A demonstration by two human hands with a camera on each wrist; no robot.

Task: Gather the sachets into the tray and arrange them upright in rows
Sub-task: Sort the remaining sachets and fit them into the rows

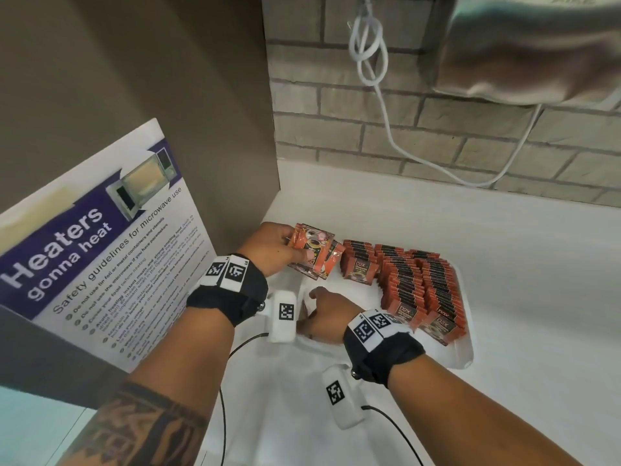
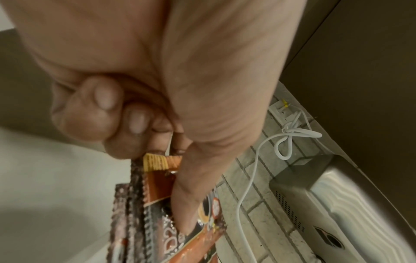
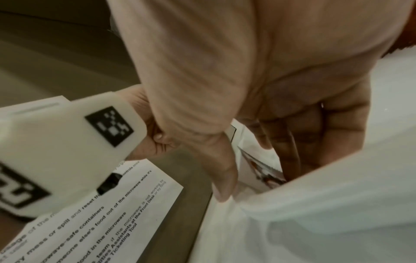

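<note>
Head view: a white tabletop (image 1: 437,230) against a grey brick wall (image 1: 437,129). A white tray (image 1: 465,351) holds orange-red coffee sachets (image 1: 420,287) standing upright in packed rows. The left hand (image 1: 268,247) grips a loose bunch of sachets (image 1: 314,250) above the tray's far left corner. The right hand (image 1: 324,314) reaches into the tray's near left corner, fingers curled downward. A microwave safety poster (image 1: 100,247) leans at the left, and a white cable (image 1: 369,55) hangs on the wall.

Left wrist view: the thumb (image 2: 189,204) presses the sachet bunch (image 2: 157,222) against curled fingers (image 2: 94,113).

Right wrist view: the fingers (image 3: 292,142) dip inside the tray wall (image 3: 315,204), touching a single sachet (image 3: 263,169) there; whether they pinch it is unclear.
</note>
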